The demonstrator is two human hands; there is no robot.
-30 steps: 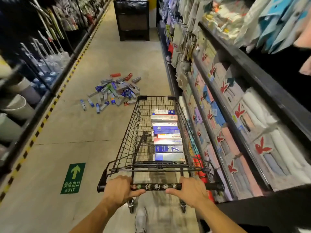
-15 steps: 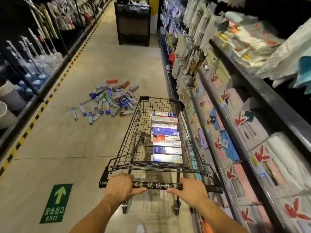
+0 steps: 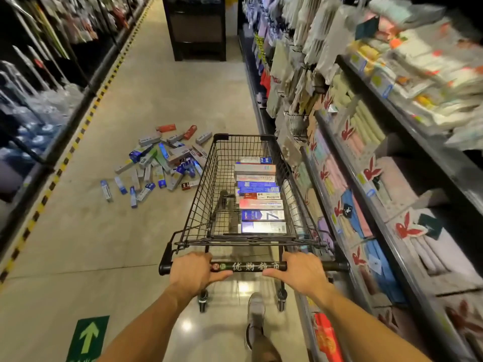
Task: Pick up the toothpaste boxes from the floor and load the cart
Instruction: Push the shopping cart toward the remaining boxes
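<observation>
Hands: left hand (image 3: 192, 273) and right hand (image 3: 300, 273) each curled round the cart handle (image 3: 254, 266) | toothpaste boxes (image 3: 162, 163): loose heap on floor, ahead and left of left hand | boxed row (image 3: 261, 202): inside cart (image 3: 203, 199) basket, ahead of right hand | towel shelves (image 3: 386, 194): right of right hand

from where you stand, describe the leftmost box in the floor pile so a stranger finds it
Left of the black cart, toothpaste boxes lie scattered on the aisle floor. It is the blue-and-white box at their left edge, touching no other.
</observation>
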